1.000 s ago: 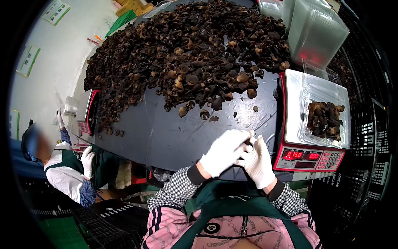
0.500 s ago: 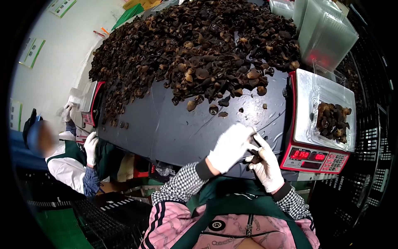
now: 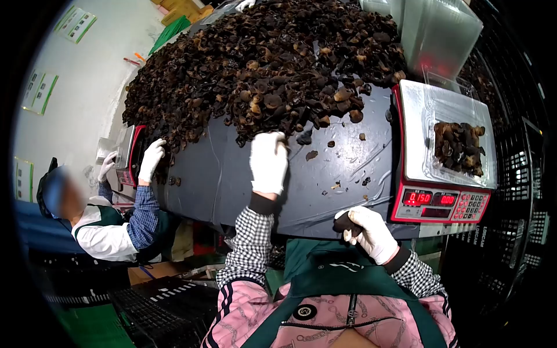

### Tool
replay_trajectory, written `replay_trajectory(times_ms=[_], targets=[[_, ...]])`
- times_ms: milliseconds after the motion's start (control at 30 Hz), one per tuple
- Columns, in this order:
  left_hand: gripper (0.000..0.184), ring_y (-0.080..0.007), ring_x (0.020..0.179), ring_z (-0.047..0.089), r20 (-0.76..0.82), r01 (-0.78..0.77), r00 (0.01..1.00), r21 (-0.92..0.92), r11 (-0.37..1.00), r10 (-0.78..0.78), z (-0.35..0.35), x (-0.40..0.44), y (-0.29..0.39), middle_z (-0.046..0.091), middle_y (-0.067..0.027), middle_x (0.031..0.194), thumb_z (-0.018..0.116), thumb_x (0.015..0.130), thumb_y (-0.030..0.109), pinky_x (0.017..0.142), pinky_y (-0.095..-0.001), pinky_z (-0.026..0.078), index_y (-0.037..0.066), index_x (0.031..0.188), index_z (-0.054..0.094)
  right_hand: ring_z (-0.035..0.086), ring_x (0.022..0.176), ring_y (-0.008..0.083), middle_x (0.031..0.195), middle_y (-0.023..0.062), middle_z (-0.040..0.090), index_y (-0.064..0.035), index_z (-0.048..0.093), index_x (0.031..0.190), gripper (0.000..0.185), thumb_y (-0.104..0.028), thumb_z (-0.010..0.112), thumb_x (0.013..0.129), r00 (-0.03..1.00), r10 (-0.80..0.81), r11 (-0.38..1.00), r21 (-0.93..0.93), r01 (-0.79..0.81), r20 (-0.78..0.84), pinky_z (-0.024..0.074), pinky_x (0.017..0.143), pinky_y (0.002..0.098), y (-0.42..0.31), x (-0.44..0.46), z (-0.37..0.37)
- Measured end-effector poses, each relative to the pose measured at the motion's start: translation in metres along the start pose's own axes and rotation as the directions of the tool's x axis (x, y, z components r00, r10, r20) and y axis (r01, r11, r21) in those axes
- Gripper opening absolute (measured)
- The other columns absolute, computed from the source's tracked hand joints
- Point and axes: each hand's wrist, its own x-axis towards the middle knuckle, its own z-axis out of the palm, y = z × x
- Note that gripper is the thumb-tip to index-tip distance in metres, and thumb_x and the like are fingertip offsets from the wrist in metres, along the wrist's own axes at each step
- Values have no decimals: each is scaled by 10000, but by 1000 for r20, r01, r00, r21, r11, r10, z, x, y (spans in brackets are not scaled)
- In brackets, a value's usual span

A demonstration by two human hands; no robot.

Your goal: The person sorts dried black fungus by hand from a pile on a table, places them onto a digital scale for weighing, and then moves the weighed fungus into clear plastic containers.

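My left hand (image 3: 269,163), in a white glove, is at the near edge of a large heap of dark, wrinkled fungus pieces (image 3: 272,75). Its fingers are curled down, and what they hold, if anything, is hidden. My right hand (image 3: 371,232), also gloved, is closed around a dark fungus piece (image 3: 346,225) near the table's front edge. To its right, a red-framed scale (image 3: 415,107) reads 0.150 and carries a clear plastic tray (image 3: 432,165) with fungus pieces (image 3: 459,149) in it.
Clear trays (image 3: 438,37) are stacked behind the scale. A co-worker (image 3: 110,229) with white gloves stands at the left by another scale (image 3: 138,152). Another gloved hand (image 3: 245,5) shows at the far edge. Small scraps lie on the dark tabletop (image 3: 313,191).
My hands have moved apart: the left went forward and left to the heap, while the right stayed near the front edge with a dark piece. The co-worker's nearer hand moved up toward the heap.
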Motion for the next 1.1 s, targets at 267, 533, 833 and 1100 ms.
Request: replay_trajectory(times_ms=[267, 533, 833, 1100], targets=[[198, -341, 939, 657, 84, -25, 996, 196, 980, 8, 21, 6, -48, 721, -128, 967, 682, 799, 29, 867, -448, 519, 74, 984, 737, 657, 691, 115, 902, 88, 707, 19, 676, 1174, 301, -224, 546, 1053, 994, 5, 987, -161, 12, 105, 508, 603, 234, -5, -13, 8], [178, -152, 974, 676, 331, 395, 910, -510, 764, -249, -13, 12, 77, 705, -68, 1034, 688, 898, -4, 869, -286, 535, 38, 1065, 732, 665, 717, 110, 886, 74, 691, 14, 668, 1147, 245, -152, 526, 1037, 990, -112, 976, -180, 125, 82, 509, 613, 226, -16, -36, -11], [273, -254, 1087, 659, 167, -176, 905, -691, 701, 392, 6, 42, 222, 699, -107, 1118, 709, 828, -56, 957, -351, 519, 41, 1083, 722, 672, 804, 118, 1039, 100, 703, 23, 710, 1080, 239, 119, 578, 906, 312, -946, 246, -819, 518, -87, 552, 723, 260, -134, -118, -28], [357, -378, 1107, 613, 140, -366, 815, -629, 686, 563, 47, 69, 278, 634, -163, 1215, 763, 806, 51, 940, -443, 501, 67, 1152, 676, 686, 1046, 306, 1123, 133, 707, -46, 707, 1099, 236, 30, 686, 876, 151, -875, -424, -879, 219, 460, 546, 935, 388, -223, -83, -72]])
